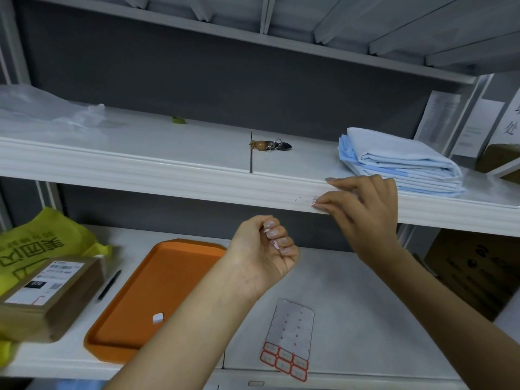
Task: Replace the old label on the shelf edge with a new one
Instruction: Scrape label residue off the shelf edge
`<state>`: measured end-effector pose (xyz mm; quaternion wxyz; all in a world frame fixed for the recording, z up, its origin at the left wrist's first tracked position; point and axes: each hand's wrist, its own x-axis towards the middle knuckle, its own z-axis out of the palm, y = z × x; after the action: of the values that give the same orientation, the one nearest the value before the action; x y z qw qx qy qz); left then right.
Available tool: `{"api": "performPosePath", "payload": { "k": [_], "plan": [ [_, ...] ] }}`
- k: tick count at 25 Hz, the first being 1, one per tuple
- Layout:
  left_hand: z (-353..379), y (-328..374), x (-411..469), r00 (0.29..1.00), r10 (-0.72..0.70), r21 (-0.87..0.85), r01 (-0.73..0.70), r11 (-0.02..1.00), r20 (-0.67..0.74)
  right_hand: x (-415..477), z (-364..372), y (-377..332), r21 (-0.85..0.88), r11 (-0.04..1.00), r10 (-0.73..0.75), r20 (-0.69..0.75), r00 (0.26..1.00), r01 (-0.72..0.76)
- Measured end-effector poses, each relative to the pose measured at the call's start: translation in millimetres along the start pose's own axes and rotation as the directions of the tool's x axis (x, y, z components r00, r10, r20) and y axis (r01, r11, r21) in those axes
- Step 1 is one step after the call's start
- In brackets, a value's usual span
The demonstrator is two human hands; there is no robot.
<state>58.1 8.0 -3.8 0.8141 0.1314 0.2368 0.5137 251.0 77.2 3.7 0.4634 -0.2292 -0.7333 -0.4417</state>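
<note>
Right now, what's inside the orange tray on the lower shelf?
The orange tray holds one small white piece. The left forearm covers its near right corner, so anything there stays unseen.

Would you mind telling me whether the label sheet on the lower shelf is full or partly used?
Partly used: the label sheet shows bare backing over most of it, with red-bordered labels left only at its near end.
</note>
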Motion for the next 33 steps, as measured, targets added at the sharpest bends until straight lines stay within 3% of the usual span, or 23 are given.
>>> {"api": "performPosePath", "payload": {
  "k": [4,8,15,22,30,33],
  "plan": [
    [-1.5,1.3,-2.3,1.0,0.004,-0.007,-0.004,1.0,-0.001,2.3,1.5,-0.2,-0.05,0.997,-0.061,-0.039,0.997,0.059],
    [-2.1,2.7,-5.3,1.0,0.007,-0.003,-0.007,1.0,-0.01,10.3,9.5,-10.5,0.01,0.999,0.05,-0.072,0.996,-0.05],
    [-5.4,6.6,-6.1,0.999,0.035,-0.002,-0.035,0.999,-0.027,-5.2,-6.8,-2.9,0.179,0.975,0.127,0.051,0.991,-0.134],
    [-5.1,4.9,-7.3,0.999,0.027,0.003,-0.027,1.0,-0.025,-4.9,-9.9,-17.2,0.109,0.976,0.186,0.013,0.983,-0.186],
    [-0.9,-3.0,-3.9,0.999,0.012,0.006,-0.012,1.0,-0.04,4.7,-11.3,-39.9,-0.135,0.971,0.196,-0.013,0.98,-0.196],
    [1.7,-5.9,-2.7,0.999,0.018,-0.005,-0.019,1.0,-0.044,6.8,-11.2,-41.8,-0.116,0.96,0.259,0.03,0.965,-0.254]
  ]
}}
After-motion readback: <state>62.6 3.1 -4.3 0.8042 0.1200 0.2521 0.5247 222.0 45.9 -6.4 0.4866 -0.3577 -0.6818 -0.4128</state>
